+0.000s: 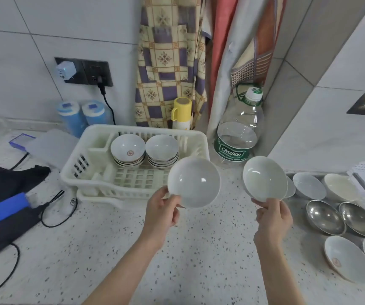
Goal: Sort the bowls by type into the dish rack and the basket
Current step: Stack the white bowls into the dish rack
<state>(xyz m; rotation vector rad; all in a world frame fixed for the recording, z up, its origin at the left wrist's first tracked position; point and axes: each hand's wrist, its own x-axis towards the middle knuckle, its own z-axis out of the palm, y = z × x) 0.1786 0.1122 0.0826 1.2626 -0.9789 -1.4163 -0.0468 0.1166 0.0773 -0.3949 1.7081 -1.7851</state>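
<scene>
My left hand [163,211] pinches the near rim of a plain white bowl [194,182], held tilted just in front of the white dish rack [84,159]. My right hand [273,216] grips a second white bowl [264,178] by its lower edge, above the counter to the right. Inside the rack stand two stacks of white bowls, the left stack [128,151] with a red mark in its top bowl, the right stack [162,153] plain. On the right lie more white bowls [309,186] and two steel bowls [324,216]. No basket is visible.
A large clear water bottle [238,137] stands behind the held bowls, a yellow-lidded flask [181,113] behind the rack. Dark cloth, a blue device [3,209] and black cables lie on the speckled counter at the left. A wall corner juts out at the right.
</scene>
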